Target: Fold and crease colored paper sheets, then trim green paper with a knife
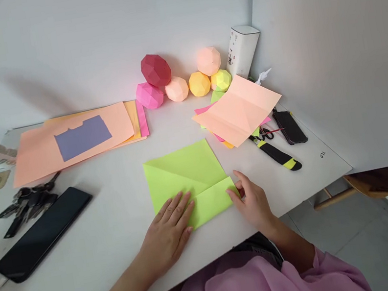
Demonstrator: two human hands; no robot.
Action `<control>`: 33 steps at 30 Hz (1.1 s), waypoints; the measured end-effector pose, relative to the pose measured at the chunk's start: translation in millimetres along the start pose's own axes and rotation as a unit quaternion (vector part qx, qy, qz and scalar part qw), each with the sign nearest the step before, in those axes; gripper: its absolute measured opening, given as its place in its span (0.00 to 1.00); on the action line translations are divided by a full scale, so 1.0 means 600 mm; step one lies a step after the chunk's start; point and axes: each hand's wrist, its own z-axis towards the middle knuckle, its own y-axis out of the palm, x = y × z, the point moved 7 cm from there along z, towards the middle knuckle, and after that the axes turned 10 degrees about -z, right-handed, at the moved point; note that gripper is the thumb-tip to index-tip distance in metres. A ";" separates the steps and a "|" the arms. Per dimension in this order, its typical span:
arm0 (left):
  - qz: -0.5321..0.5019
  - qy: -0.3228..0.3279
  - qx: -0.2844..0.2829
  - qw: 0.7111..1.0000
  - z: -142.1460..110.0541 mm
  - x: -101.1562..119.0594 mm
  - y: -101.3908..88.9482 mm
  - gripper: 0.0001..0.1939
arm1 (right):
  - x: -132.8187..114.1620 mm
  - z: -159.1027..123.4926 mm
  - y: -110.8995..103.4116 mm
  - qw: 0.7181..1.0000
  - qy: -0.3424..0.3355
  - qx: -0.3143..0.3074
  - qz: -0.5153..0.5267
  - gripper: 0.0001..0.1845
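Observation:
A lime-green sheet of paper [183,167] lies on the white table in front of me. Its near edge is folded up into a strip, and a diagonal crease runs across the upper part. My left hand [171,229] rests flat on the lower left of the sheet, fingers stretched out over the end of the folded strip. At the strip's right end, my right hand [253,200] pinches the paper edge, with the thumb on top and the fingertips partly hidden at the edge.
Peach sheets [39,151] and a purple piece [83,138] lie back left, near keys [34,199] and a black phone [43,235]. Several faceted paper balls [155,70] line the wall. Right are creased peach paper [240,110], a utility knife [277,155], scissors [267,134] and a black case [289,127].

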 end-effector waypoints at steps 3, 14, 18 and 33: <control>0.015 -0.026 0.012 0.999 -0.018 0.032 -0.010 0.29 | -0.007 -0.008 -0.001 0.999 -0.011 -0.011 -0.029 0.18; 0.081 -0.028 -0.042 0.995 0.083 0.050 -0.032 0.21 | -0.030 0.001 -0.003 0.999 -0.047 0.012 -0.026 0.11; 0.064 -0.012 0.018 0.998 0.093 0.046 -0.025 0.20 | -0.028 0.001 -0.004 0.999 -0.039 0.004 -0.017 0.10; -0.085 0.093 -0.071 0.990 0.079 0.039 0.013 0.29 | -0.030 0.003 0.002 0.998 -0.036 -0.045 -0.036 0.10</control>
